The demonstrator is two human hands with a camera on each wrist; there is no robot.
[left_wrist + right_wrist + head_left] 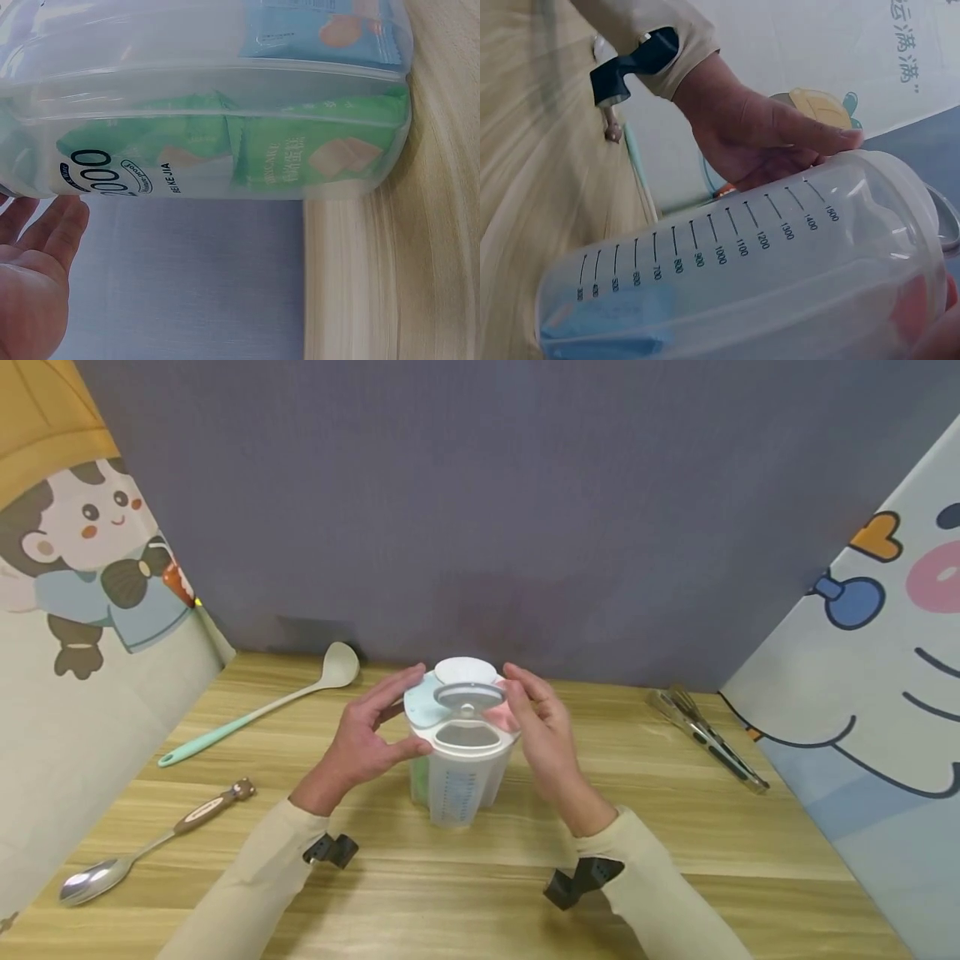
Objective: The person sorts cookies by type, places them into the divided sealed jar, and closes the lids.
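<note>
A clear divided storage container (459, 789) stands upright on the wooden table between both hands. Its round lid has blue, white and pink sections, and a grey flap (470, 695) stands raised over an opening at the front. My left hand (367, 735) holds the left side of the lid, thumb at the front rim and fingers towards the back. My right hand (546, 735) grips the right side by the pink section (501, 717). Through the wall show green snack packets (322, 142) and a blue packet (607, 322). Part of the right hand's fingers is hidden behind the container.
A ladle (262, 712) with a mint handle lies at the back left. Nearer is a metal spoon (157, 843) with a brown handle. Tongs (705, 735) and a whisk (686, 703) lie at the right. A grey panel (480, 510) stands behind the table.
</note>
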